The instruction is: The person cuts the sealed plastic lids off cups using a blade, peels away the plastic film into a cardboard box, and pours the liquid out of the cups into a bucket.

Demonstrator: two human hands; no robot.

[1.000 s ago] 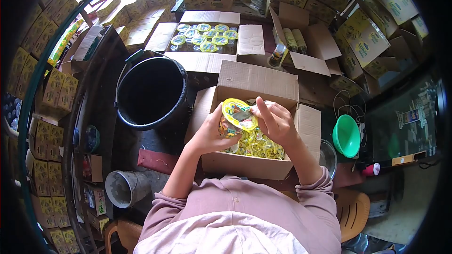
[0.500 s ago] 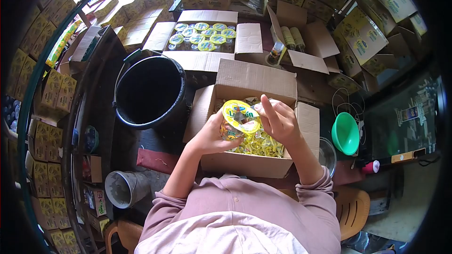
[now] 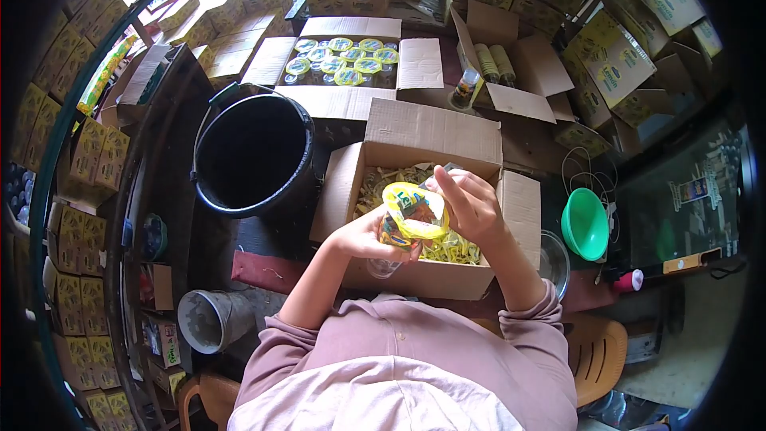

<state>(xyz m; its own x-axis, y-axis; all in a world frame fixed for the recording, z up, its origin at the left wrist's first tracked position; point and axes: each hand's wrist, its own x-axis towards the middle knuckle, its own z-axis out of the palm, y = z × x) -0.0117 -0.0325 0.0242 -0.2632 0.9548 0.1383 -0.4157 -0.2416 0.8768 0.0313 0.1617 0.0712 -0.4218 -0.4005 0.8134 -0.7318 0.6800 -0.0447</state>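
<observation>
My left hand [image 3: 363,239] is wrapped around a clear plastic jar [image 3: 387,267] tilted above an open cardboard box. Over the jar's top sits a yellow-edged printed plastic label [image 3: 415,211], its film bent and wrinkled. My right hand [image 3: 475,207] pinches the label's upper right edge, with the index finger raised. Part of the jar is hidden behind my fingers and the label. Below both hands, the cardboard box [image 3: 435,124] has its flaps spread and holds many crumpled yellow and clear plastic pieces [image 3: 451,249].
A large black bucket [image 3: 209,206] stands left of the box, and a grey bucket [image 3: 203,321] lower left. Behind is a carton [image 3: 335,104] of yellow-topped jars. A green bowl [image 3: 585,223] and pink thread spool [image 3: 630,281] lie right. Stacked cartons [image 3: 610,68] line the sides.
The label has gone from fairly flat to bent and wrinkled over the jar. The jar has tipped, so its clear lower end shows below my left hand. My right hand has shifted slightly.
</observation>
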